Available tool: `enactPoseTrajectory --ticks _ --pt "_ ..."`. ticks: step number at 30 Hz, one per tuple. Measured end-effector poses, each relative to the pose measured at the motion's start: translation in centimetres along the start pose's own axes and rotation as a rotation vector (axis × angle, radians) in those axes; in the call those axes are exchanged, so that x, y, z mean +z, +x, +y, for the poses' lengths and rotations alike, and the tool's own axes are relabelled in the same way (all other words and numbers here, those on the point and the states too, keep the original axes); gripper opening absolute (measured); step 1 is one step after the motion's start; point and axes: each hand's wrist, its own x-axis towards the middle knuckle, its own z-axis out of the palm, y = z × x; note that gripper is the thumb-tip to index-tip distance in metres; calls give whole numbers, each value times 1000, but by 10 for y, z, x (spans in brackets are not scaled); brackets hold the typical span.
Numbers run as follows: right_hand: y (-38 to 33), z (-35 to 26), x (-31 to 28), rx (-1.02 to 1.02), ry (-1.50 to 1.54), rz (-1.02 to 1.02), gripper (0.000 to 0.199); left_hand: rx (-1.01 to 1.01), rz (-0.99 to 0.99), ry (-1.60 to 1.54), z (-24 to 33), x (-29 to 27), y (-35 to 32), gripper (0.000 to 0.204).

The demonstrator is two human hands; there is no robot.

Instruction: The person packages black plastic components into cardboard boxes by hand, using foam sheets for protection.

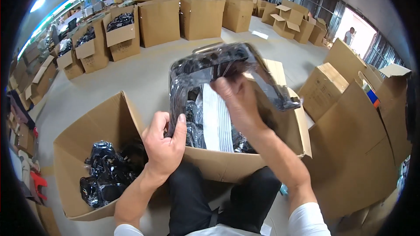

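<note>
A black U-shaped frame (205,62) in clear plastic wrap is held up before me, its two legs pointing down. My left hand (165,142) is closed round the lower end of its left leg, thumb on the near side. Under the top bar, my right hand (236,94) grips the frame or its wrap at the middle; its fingertips are partly hidden and blurred. Below is an open cardboard box (238,166) with black wrapped parts (195,120) and a white ribbed sheet (217,120) inside.
Another open box (72,161) on the left holds black plastic-wrapped parts (105,172). Large cartons (350,148) crowd the right side. A row of tall boxes (159,22) stands across the floor, some with black parts. A person (348,36) is by the far doorway.
</note>
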Motion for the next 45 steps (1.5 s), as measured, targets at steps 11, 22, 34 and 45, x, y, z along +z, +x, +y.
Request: enactPoseTrajectory --ticks 11,22,34,45 --pt "-12 -54 -60 -59 -263 23 59 -317 -159 -487 34 25 10 20" --pt "-50 -75 -124 -142 -707 54 51 -661 -249 -846 26 68 11 12" --pt "-76 -67 -183 -317 -1153 117 46 -804 -274 -937 33 139 -14 9" --pt "-30 122 -156 264 -1322 -378 45 -504 291 -984 12 125 12 11"
